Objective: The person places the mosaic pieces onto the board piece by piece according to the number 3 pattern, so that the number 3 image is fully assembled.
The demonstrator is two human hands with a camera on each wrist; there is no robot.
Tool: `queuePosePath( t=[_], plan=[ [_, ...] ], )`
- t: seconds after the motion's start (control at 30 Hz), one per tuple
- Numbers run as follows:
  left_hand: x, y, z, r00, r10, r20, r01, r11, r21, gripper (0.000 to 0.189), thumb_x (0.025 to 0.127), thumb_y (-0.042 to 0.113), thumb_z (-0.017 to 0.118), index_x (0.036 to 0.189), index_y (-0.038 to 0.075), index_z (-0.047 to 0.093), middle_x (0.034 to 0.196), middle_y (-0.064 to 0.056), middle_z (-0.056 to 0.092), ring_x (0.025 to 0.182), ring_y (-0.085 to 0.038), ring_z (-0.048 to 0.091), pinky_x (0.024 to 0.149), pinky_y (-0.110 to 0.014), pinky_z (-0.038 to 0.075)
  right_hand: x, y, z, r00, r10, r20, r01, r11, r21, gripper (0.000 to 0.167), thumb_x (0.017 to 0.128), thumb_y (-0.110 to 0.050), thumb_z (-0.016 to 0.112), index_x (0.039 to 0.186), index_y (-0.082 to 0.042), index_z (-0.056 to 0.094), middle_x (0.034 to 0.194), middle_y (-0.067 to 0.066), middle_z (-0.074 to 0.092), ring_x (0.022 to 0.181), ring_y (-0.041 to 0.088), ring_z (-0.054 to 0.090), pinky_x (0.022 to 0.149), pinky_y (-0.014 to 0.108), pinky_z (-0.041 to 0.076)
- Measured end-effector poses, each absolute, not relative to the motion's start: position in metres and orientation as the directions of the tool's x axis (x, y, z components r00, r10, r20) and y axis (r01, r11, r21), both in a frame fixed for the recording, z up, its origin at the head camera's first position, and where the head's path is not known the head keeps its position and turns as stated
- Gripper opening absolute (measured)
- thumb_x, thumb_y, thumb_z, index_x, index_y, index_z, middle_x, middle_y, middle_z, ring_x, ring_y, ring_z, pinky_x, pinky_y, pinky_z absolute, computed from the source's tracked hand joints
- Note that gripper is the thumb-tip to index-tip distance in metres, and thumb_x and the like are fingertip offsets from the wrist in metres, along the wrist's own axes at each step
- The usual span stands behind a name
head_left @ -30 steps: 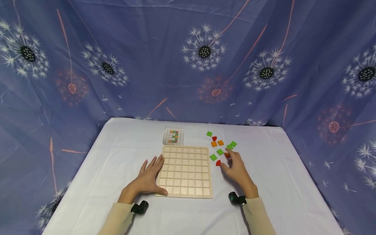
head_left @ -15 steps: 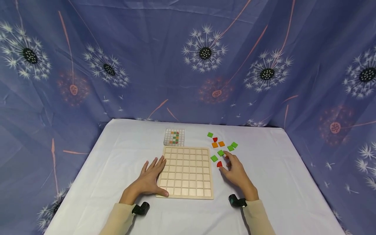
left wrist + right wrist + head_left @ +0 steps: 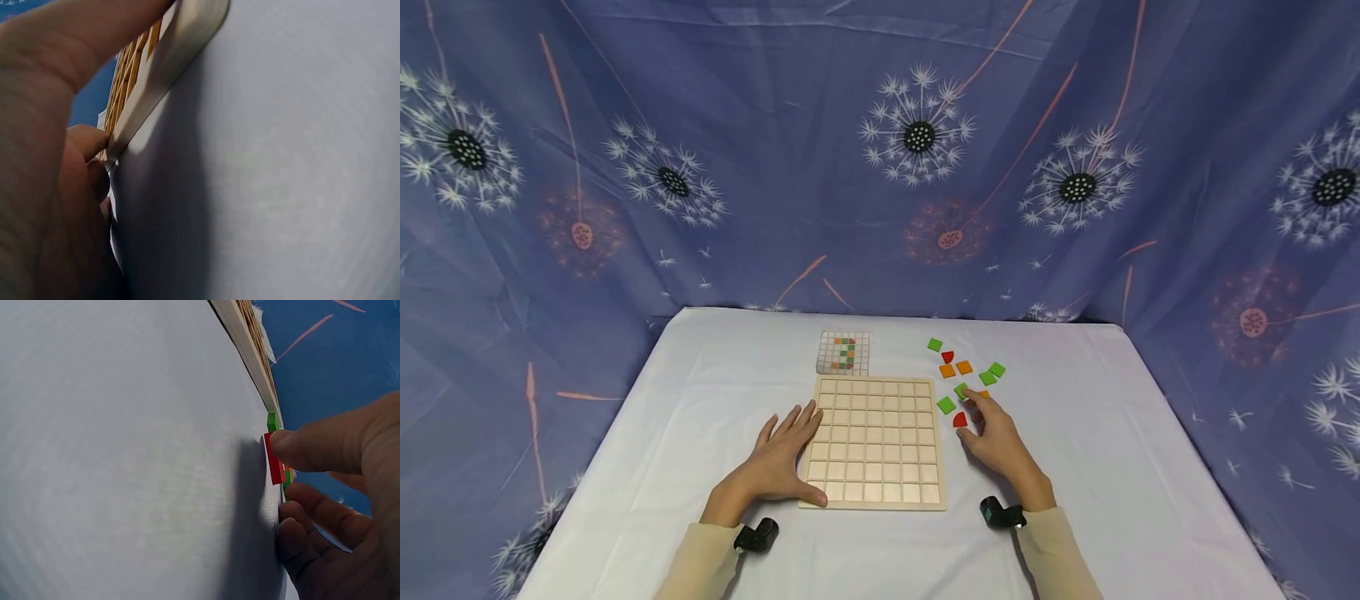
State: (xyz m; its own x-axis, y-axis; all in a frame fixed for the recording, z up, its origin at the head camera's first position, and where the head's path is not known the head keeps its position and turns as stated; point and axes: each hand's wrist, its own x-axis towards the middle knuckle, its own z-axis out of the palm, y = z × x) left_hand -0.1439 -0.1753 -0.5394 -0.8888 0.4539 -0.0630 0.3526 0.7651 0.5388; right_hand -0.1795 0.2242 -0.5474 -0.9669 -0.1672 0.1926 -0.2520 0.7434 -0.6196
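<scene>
A pale wooden grid board (image 3: 874, 442) lies in the middle of the table. My left hand (image 3: 775, 462) rests with spread fingers along its left side, thumb at the near left corner. In the left wrist view the thumb crosses the board's rim (image 3: 162, 69). My right hand (image 3: 1000, 437) is low over the loose tiles, its thumb at a red quarter-round tile (image 3: 959, 420). Its index fingertip reaches a green square tile (image 3: 960, 389). An orange tile (image 3: 984, 395) is partly hidden by the fingers. In the right wrist view the thumb overlaps the red tile (image 3: 274, 464).
A small pattern card (image 3: 844, 353) with a coloured figure lies behind the board. Several more tiles are scattered right of it: green (image 3: 945, 406), orange (image 3: 964, 367) and red (image 3: 947, 357). A white cloth (image 3: 1112, 467) covers the table; a blue dandelion curtain (image 3: 775, 167) hangs behind.
My right index finger has shifted left, from over the orange tile to the green square tile; the orange tile's edge shows again. My left hand stays put on the board.
</scene>
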Motion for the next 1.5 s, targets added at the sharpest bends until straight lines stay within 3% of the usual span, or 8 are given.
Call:
queuePosePath(
  t=[0.53,0.77,1.03,1.5],
  plan=[
    [-0.145,-0.178,-0.541,-0.89,0.452,-0.058,0.351,0.762,0.544,0.144,0.054,0.071,0.09,0.163,0.005,0.024,0.173,-0.014,0.015,0.159,-0.041,0.015,0.123,-0.066,0.005,-0.177,0.224,-0.544,-0.965,-0.189,0.183,-0.262,0.762,-0.592,0.049,0.086,-0.006,0.08,0.133,-0.003,0.066,0.113,0.01,0.071,0.094,0.019,0.062,0.086,0.043,0.058],
    [-0.147,-0.178,-0.541,-0.889,0.457,-0.041,0.365,0.758,0.54,0.143,0.055,0.072,0.089,0.163,0.005,0.024,0.173,-0.014,0.015,0.159,-0.041,0.015,0.123,-0.067,0.006,-0.174,0.226,-0.541,-0.977,-0.162,0.139,-0.213,0.782,-0.586,0.044,0.084,-0.01,0.085,0.125,-0.006,0.071,0.101,0.004,0.068,0.087,0.016,0.057,0.081,0.036,0.057],
    [-0.144,-0.178,-0.541,-0.89,0.454,-0.037,0.363,0.757,0.543,0.143,0.055,0.07,0.089,0.163,0.004,0.024,0.173,-0.014,0.016,0.158,-0.042,0.015,0.123,-0.067,0.006,-0.174,0.229,-0.542,-0.98,-0.166,0.107,-0.196,0.762,-0.617,0.038,0.084,-0.014,0.087,0.117,-0.003,0.072,0.082,-0.002,0.056,0.076,0.012,0.049,0.066,0.024,0.044],
    [-0.143,-0.177,-0.54,-0.893,0.449,-0.041,0.357,0.76,0.543,0.142,0.055,0.071,0.089,0.163,0.004,0.025,0.172,-0.014,0.017,0.158,-0.042,0.016,0.123,-0.066,0.005,-0.168,0.227,-0.538,-0.986,-0.166,0.002,-0.128,0.753,-0.646,0.034,0.085,-0.009,0.084,0.116,-0.005,0.071,0.082,-0.003,0.056,0.076,0.013,0.049,0.069,0.026,0.042]
  ],
)
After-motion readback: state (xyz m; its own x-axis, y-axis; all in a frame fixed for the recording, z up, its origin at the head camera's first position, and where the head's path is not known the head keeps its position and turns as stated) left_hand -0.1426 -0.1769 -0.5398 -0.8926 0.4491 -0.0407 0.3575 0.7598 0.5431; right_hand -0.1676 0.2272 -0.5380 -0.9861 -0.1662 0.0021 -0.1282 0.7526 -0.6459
